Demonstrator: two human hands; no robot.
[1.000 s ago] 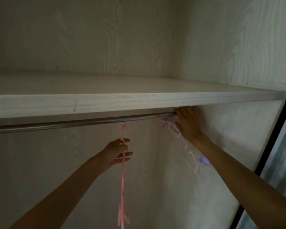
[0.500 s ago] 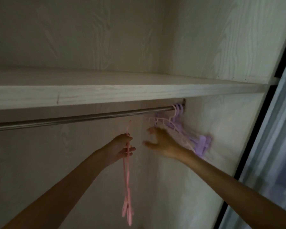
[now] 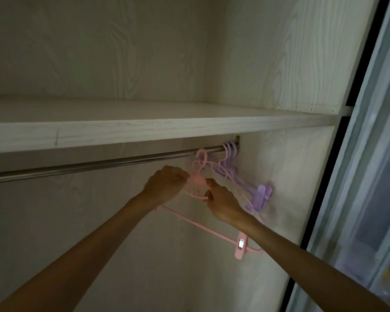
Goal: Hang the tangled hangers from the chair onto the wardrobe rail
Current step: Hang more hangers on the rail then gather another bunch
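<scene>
A metal wardrobe rail (image 3: pixel 95 165) runs under the shelf. Several purple hangers (image 3: pixel 231 170) hang at its right end, their clips (image 3: pixel 260 197) against the side wall. A pink hanger (image 3: pixel 200 225) with a clip (image 3: pixel 241 245) is held up at the rail; its hook (image 3: pixel 201 156) lies at the rail, just left of the purple ones. My left hand (image 3: pixel 167 183) grips the pink hanger just below the hook. My right hand (image 3: pixel 221 201) pinches it from the right side.
A pale wooden shelf (image 3: pixel 144 131) sits directly above the rail. The wardrobe's right side wall (image 3: pixel 286 176) is close behind the purple hangers. A sliding door frame (image 3: pixel 356 154) stands at the right edge.
The left hand lifted the pink hanger up to the rail and turned it sideways. The right hand left the purple hangers and moved left to take hold of the pink hanger.
</scene>
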